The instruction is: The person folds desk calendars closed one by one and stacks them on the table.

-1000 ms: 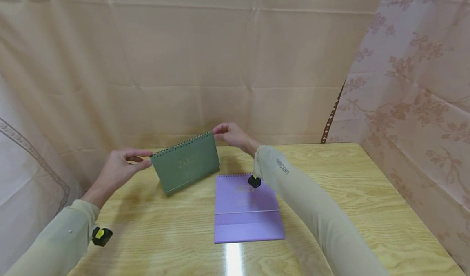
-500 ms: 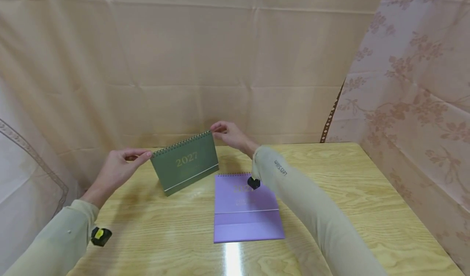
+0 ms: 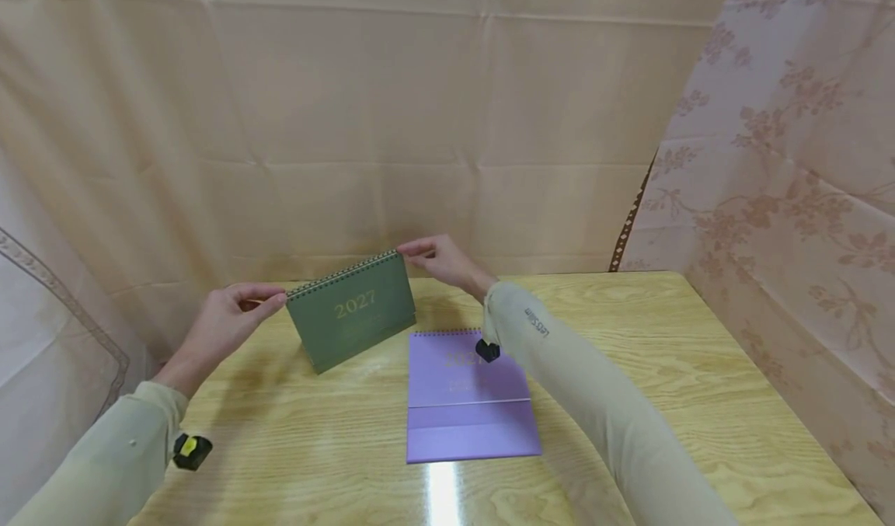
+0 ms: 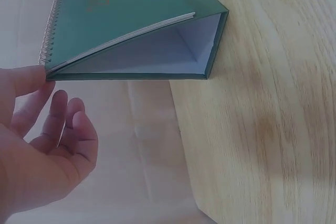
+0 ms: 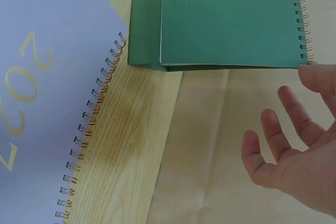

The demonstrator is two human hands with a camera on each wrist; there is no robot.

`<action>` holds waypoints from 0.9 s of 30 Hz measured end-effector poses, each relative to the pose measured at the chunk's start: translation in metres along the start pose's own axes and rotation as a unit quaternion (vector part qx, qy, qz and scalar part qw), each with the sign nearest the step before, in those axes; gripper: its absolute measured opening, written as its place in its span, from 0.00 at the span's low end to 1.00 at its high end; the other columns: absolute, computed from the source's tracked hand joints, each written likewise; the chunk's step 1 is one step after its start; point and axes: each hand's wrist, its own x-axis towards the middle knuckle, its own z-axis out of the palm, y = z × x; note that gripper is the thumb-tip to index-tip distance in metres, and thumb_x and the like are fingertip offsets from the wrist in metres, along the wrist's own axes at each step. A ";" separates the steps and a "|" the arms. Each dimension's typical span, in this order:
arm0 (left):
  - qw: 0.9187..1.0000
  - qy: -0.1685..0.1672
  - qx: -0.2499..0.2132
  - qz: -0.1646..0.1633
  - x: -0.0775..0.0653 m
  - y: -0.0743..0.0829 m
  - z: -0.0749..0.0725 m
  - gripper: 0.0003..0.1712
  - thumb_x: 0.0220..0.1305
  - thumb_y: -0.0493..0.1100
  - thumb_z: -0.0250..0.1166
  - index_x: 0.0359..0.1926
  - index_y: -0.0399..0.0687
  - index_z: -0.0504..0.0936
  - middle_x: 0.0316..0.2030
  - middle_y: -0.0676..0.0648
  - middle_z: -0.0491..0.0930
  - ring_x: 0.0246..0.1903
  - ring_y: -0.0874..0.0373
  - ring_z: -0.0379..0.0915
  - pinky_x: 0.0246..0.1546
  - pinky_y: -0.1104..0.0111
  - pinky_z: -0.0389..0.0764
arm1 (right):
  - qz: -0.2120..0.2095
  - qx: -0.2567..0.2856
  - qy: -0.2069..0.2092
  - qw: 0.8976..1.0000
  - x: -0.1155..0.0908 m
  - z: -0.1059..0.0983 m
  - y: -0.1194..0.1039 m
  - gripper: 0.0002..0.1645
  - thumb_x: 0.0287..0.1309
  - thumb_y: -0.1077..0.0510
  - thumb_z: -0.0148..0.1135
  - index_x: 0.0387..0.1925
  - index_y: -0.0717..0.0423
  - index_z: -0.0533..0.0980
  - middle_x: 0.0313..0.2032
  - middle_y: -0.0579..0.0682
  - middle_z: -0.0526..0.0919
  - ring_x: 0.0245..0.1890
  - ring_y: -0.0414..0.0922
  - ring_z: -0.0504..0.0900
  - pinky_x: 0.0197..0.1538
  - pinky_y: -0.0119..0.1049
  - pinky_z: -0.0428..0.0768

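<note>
A green desk calendar point(image 3: 353, 308) with gold "2027" lettering and a wire spiral along its top stands angled at the back left of the table. Its folded base forms an open triangle, seen from the side in the left wrist view. With thumb and index finger my left hand point(image 3: 227, 320) pinches the top left corner, the other fingers loosely bent below. At the opposite end of the spiral, my right hand point(image 3: 447, 263) pinches the top right corner. A purple 2027 desk calendar point(image 3: 471, 430) lies in front, partly covered by my right wrist and sleeve.
The wooden table point(image 3: 664, 355) ends at a beige curtain point(image 3: 349, 122) behind the green calendar. A floral curtain point(image 3: 790, 161) hangs on the right and a white cloth point(image 3: 56, 339) on the left.
The green calendar has tilted slightly, so more of its spiral top shows, and its upper edge has shifted a little left. Both hands moved slightly with it. The purple calendar stays put.
</note>
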 end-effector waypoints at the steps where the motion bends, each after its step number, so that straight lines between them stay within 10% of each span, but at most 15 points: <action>1: 1.000 -0.004 -0.001 -0.002 0.000 0.000 0.000 0.28 0.72 0.59 0.63 0.56 0.39 0.84 0.49 0.38 0.83 0.41 0.52 0.76 0.34 0.70 0.78 | 0.001 0.000 -0.001 1.000 0.000 0.000 0.001 0.20 0.71 0.65 0.58 0.61 0.55 0.80 0.58 0.56 0.82 0.58 0.56 0.79 0.55 0.41 0.80; 27: 1.000 -0.008 0.005 -0.020 0.000 0.006 -0.002 0.28 0.72 0.59 0.62 0.56 0.40 0.82 0.50 0.38 0.82 0.42 0.48 0.76 0.36 0.68 0.79 | 0.001 0.020 -0.002 1.000 0.002 -0.001 -0.001 0.24 0.69 0.68 0.59 0.65 0.62 0.75 0.59 0.62 0.80 0.57 0.56 0.79 0.59 0.47 0.79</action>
